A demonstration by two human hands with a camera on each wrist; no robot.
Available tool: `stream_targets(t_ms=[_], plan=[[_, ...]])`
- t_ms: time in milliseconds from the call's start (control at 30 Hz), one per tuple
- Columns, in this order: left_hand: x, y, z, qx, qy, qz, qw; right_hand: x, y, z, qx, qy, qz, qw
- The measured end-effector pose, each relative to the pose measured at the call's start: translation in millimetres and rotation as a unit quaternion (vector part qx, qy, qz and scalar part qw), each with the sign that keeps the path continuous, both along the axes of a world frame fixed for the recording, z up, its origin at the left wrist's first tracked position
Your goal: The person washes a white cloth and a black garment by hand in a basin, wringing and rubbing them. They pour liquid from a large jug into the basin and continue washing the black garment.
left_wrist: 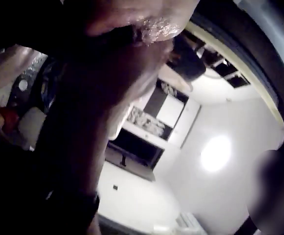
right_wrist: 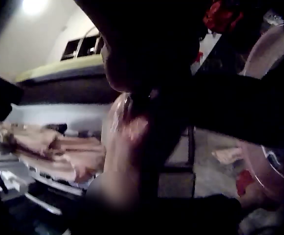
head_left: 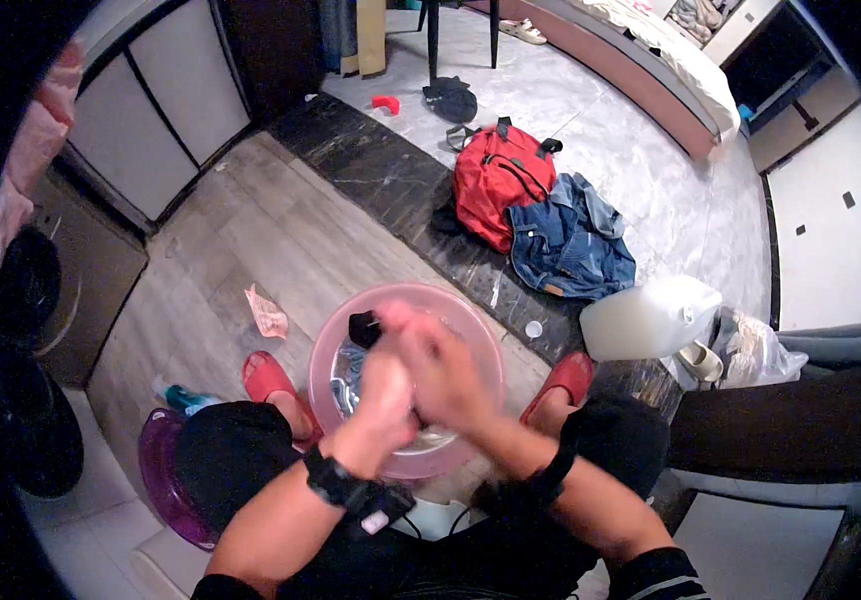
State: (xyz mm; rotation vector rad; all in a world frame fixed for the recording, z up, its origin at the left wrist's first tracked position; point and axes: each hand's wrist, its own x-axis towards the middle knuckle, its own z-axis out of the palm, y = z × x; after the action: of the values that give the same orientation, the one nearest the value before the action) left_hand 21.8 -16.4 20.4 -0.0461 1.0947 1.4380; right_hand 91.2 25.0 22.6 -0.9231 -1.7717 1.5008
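Note:
Both hands are together over a pink basin [head_left: 493, 375], blurred in the head view. The left hand [head_left: 382, 390] and right hand [head_left: 447, 380] have curled fingers and appear to grip a black cloth [head_left: 363, 328], whose end shows beside the left fingers. How much cloth lies between the palms is hidden. Grey-blue striped fabric [head_left: 347, 385] lies in the basin under the hands. Wet skin glistens on the left hand [left_wrist: 151, 29] in the left wrist view. The right wrist view is mostly dark, with shiny wet skin near its middle.
Red slippers [head_left: 268, 376] [head_left: 572, 374] flank the basin. A pink scrap [head_left: 267, 313] lies on the floor at left. Beyond are a red backpack [head_left: 500, 185], a denim garment [head_left: 570, 240] and a white jug [head_left: 648, 318]. A purple basin [head_left: 157, 470] stands at lower left.

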Motion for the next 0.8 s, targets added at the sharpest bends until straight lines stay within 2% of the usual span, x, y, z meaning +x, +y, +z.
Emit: stream_targets(t_ms=[67, 100, 133, 167, 200, 233, 267, 300, 400, 467, 533, 567, 600, 667, 700, 800], plan=[[10.8, 2.1, 23.2, 0.011, 0.046, -0.008, 0.999, 4.1, 25.2, 18.3, -0.055, 0.037, -0.08, 0.995], [4.7, 6.2, 10.2, 0.049, 0.08, -0.007, 0.996, 6.2, 13.2, 27.6, -0.049, -0.088, -0.045, 0.994], [-10.7, 1.5, -13.1, 0.099, 0.054, -0.024, 0.993, 1.8, -10.1, 12.8, 0.07, -0.04, -0.063, 0.995], [-15.0, -3.5, -36.4, 0.156, -0.068, 0.016, 0.985, -0.1, -14.3, -7.4, 0.146, -0.008, -0.034, 0.989], [-10.4, -3.4, -34.3, 0.131, -0.062, 0.031, 0.989, -3.4, -15.5, -11.1, 0.218, 0.024, -0.007, 0.976], [-6.0, -3.0, -32.1, 0.106, -0.057, 0.045, 0.992, 1.8, -4.8, -14.4, 0.09, 0.004, -0.004, 0.996], [8.8, 5.1, -3.3, 0.002, 0.077, 0.03, 0.997, 6.2, 14.0, 0.0, -0.04, -0.015, -0.004, 0.999], [16.7, 5.5, 17.2, 0.006, 0.08, 0.019, 0.997, 8.3, 23.8, 23.6, -0.05, -0.034, -0.064, 0.996], [-12.5, 1.5, -6.7, 0.103, 0.029, 0.006, 0.994, 2.8, -20.8, 9.8, 0.133, -0.019, -0.049, 0.99], [-13.7, 0.4, -35.4, 0.116, -0.192, 0.062, 0.973, 1.2, -18.0, 0.8, 0.157, 0.005, 0.009, 0.988], [1.5, 9.4, 17.4, -0.019, 0.03, -0.015, 0.999, 7.0, 19.4, 16.7, 0.027, -0.028, 0.0, 0.999], [-0.9, 4.0, 21.3, 0.005, 0.001, -0.075, 0.997, 9.8, 40.3, 16.6, -0.075, -0.01, -0.013, 0.997], [-6.2, 4.2, 26.2, 0.033, 0.014, -0.08, 0.996, 5.8, 50.7, 11.9, -0.166, 0.067, -0.086, 0.98], [-20.8, 4.5, 31.7, 0.083, 0.04, -0.088, 0.992, 14.5, 54.3, 14.0, -0.267, 0.134, -0.136, 0.945], [-32.0, 5.8, 28.5, 0.07, 0.005, -0.043, 0.997, 19.7, 56.3, 11.1, -0.245, 0.14, -0.145, 0.948], [-44.5, 6.1, 40.5, 0.098, 0.059, 0.0, 0.993, 30.6, 66.9, 9.4, -0.234, 0.116, -0.171, 0.95]])
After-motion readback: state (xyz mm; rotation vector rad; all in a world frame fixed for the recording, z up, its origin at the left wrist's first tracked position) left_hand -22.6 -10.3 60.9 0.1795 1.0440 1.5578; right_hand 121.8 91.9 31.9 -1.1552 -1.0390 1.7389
